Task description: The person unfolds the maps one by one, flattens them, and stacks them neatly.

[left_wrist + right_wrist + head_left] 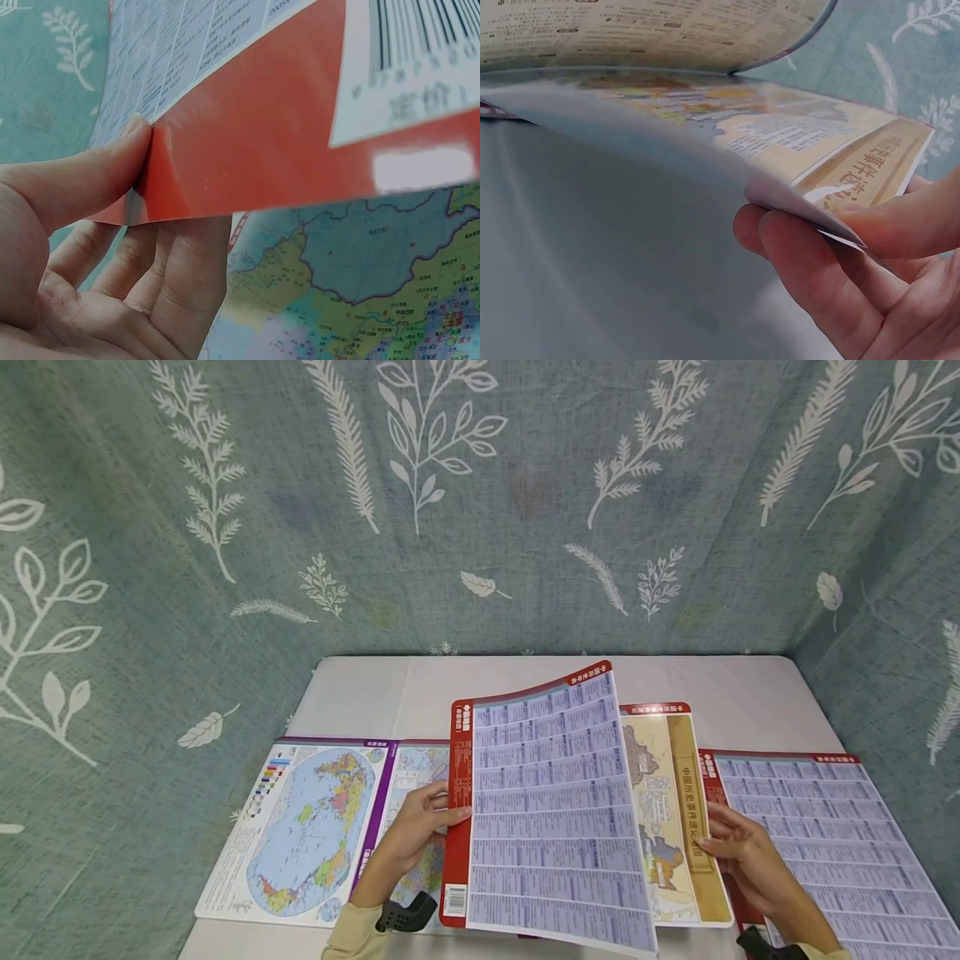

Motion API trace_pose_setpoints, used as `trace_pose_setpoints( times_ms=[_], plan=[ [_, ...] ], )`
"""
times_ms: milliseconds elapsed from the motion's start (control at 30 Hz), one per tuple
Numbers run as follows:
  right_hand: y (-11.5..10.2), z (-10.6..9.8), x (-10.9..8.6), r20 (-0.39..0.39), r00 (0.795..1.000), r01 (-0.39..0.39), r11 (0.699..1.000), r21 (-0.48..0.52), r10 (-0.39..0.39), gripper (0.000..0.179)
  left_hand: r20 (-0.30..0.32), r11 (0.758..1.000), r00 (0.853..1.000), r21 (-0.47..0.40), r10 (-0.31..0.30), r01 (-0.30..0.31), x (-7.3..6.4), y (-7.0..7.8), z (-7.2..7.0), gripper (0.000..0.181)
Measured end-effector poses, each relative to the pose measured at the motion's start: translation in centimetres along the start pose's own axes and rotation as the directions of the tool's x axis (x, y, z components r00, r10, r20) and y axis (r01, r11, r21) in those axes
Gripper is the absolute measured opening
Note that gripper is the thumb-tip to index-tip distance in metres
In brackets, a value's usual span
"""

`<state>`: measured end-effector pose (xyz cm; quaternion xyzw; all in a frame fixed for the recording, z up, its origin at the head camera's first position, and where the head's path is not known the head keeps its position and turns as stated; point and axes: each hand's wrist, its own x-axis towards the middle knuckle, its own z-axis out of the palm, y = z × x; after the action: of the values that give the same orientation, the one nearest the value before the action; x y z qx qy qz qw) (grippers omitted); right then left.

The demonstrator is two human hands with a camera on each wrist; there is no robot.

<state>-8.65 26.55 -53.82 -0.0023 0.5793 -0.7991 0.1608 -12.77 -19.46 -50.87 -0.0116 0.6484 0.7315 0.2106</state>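
Observation:
My two hands hold a glossy folding map sheet up over the table, its panels partly spread apart. The left hand pinches its red side edge, thumb on the printed face and fingers behind, away from the barcode label. At the other side, the right hand grips the tan-bordered inner panel between thumb and fingers. In the right wrist view, small maps and Chinese text show on this panel, and the other panel curves up above it.
Under the left hand lies a spread map with a world map panel and a purple strip. Another red-edged sheet of text tables lies to the right. The white table backs onto a green leaf-patterned curtain.

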Motion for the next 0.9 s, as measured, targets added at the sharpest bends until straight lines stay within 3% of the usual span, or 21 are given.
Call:
trace_pose_setpoints(
  times_ms=[500,900],
  plan=[
    [0.1,-0.7,-0.1,-0.043,0.999,-0.009,1.0,-0.024,0.008,0.051,-0.017,1.0,1.0,-0.009,-0.006,0.006,-0.2,0.0,-0.7,0.049],
    [0.1,-1.0,-0.2,-0.031,0.999,0.016,1.0,-0.014,-0.017,0.051,-0.023,1.0,1.0,-0.007,-0.004,0.004,-0.4,0.0,-1.1,0.052]
  ],
)
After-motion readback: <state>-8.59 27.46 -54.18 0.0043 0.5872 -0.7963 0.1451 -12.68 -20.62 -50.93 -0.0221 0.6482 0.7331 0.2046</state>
